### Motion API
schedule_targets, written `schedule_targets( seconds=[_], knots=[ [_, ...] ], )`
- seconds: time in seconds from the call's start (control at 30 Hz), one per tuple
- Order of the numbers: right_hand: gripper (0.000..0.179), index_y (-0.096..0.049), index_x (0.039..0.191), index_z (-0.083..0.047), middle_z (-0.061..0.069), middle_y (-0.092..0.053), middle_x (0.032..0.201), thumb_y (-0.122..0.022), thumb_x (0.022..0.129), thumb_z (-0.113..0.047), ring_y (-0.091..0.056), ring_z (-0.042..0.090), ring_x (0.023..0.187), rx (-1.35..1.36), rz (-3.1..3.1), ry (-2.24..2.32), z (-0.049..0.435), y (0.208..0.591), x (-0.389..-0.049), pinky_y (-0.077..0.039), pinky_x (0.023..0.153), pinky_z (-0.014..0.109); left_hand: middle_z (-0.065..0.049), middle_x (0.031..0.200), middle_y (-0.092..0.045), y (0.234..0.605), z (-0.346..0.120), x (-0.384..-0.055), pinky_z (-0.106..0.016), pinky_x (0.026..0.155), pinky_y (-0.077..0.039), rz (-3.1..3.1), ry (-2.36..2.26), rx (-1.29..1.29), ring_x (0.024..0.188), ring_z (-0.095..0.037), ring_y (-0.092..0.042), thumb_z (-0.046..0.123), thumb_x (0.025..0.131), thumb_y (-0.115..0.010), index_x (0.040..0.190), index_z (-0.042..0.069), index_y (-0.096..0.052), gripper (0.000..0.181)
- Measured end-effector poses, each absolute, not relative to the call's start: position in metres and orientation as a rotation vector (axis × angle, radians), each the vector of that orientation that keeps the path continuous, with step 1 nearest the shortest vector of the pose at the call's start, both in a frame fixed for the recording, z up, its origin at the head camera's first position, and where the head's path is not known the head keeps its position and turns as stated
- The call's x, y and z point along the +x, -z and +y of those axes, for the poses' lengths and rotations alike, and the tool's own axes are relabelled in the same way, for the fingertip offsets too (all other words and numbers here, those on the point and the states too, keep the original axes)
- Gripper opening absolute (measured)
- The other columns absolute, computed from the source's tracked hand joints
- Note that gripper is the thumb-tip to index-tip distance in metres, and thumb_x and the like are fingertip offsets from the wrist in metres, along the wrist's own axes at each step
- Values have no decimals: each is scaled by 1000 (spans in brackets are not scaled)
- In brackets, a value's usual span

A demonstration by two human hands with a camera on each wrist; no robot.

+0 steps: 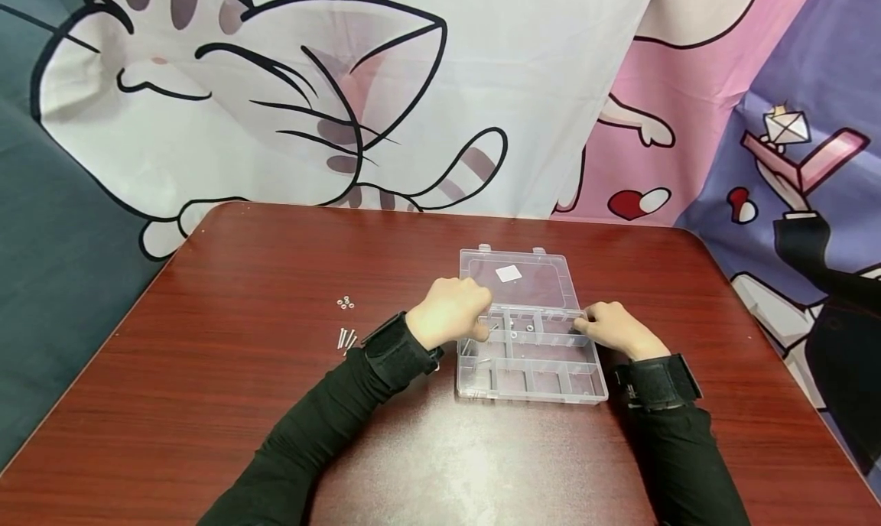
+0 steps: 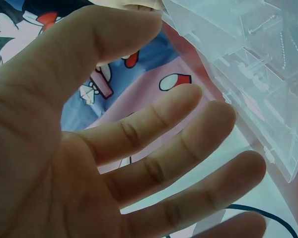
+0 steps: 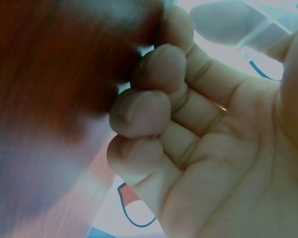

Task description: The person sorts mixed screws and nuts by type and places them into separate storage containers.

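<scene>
Backdrop (image 1: 427, 90): cartoon cat cloth, hung well beyond both hands.
Surface (image 1: 275, 404): dark red wood grain, under everything; both sleeves (image 1: 323, 426) laid across its near part.
Box (image 1: 530, 358): clear plastic, divided into compartments, lying between the two hands; lid (image 1: 519, 277) laid open flat on the far side, white label on it. Small metal parts inside the compartments nearest the left fingers; seen blurred and from below in the left wrist view (image 2: 258, 59).
Left hand (image 1: 450, 312): at the box's left edge where lid meets tray, thumb up against the plastic; fingers (image 2: 188, 144) relaxed and nearly straight, spread slightly, gripping nothing.
Right hand (image 1: 616, 329): at the box's right edge, just beside the hinge line; fingers (image 3: 149, 114) curled in toward the palm, tips by the plastic; whether pinching the rim or merely touching it, cannot tell.
Screws (image 1: 346, 338): a few, lying together on the surface, well to the left of the left fingers.
Nuts (image 1: 346, 303): small cluster, just beyond the screws, likewise well apart from the left fingers.
</scene>
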State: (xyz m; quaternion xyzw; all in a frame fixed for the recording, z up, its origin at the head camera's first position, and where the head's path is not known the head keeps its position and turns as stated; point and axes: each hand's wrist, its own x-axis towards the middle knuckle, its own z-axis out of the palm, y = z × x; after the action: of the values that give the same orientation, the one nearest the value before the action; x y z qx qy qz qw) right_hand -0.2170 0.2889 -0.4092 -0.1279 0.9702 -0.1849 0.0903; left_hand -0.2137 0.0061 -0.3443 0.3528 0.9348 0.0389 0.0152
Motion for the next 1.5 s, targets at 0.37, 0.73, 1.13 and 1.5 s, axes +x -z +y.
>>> schedule_targets(
  seconds=[0.37, 0.73, 1.13, 1.5],
  knots=[
    [21, -64, 69, -7, -2, -47, 60, -51, 83, -17, -41, 15, 58, -400, 2878, 548, 288, 407, -218, -33, 55, 30, 7, 56, -26, 347, -7, -213, -30, 43, -32, 2932, -142, 1045, 49, -11, -35, 30, 68, -71, 56, 17, -34, 42],
    [21, -61, 67, -9, -2, -47, 61, -52, 84, -18, -42, 15, 59, -402, 2881, 536, 291, 409, -216, -33, 55, 30, 4, 59, -48, 354, -30, -213, -36, 45, -41, 3011, -163, 994, 56, -18, -54, 29, 69, -67, 60, 17, -49, 23],
    [21, -64, 69, -8, -2, -51, 62, -52, 83, -17, -44, 16, 60, -426, 2883, 534, 288, 409, -216, -35, 57, 31, 2, 75, -60, 357, -60, -211, -34, 47, -41, 3044, -263, 881, 62, -21, -57, 26, 71, -68, 82, 14, -63, 16],
    [21, -60, 66, -9, -2, -45, 60, -52, 84, -17, -41, 15, 58, -429, 2885, 537, 289, 409, -216, -33, 55, 30, 1, 79, -61, 361, -86, -211, -35, 48, -41, 3025, -287, 757, 61, -19, -55, 25, 75, -67, 89, 11, -64, 21]
  ],
)
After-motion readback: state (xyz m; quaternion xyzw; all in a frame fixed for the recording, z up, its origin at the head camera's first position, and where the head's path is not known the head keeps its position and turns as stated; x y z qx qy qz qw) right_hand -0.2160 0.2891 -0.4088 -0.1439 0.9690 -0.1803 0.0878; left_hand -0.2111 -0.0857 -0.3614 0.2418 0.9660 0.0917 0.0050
